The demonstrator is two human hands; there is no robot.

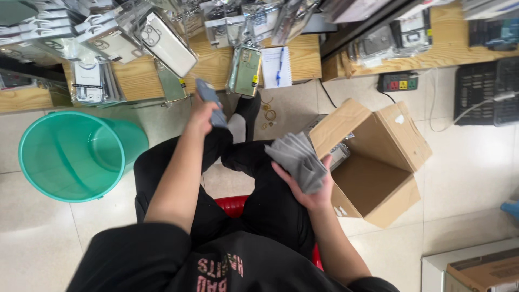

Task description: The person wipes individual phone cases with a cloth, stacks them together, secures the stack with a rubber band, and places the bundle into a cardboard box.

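Pale floor tiles (465, 178) spread below wooden shelves (216, 62); a teal bucket (75, 157) and an open cardboard box (378, 162) stand there.

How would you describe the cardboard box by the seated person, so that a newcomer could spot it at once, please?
Start at the pale tiled floor, then look just past the right hand, which holds a grey folded cloth. There sits the brown cardboard box, tipped so its open mouth and spread flaps face the camera. Unlike the round teal bucket beyond the left hand, it is square-edged.
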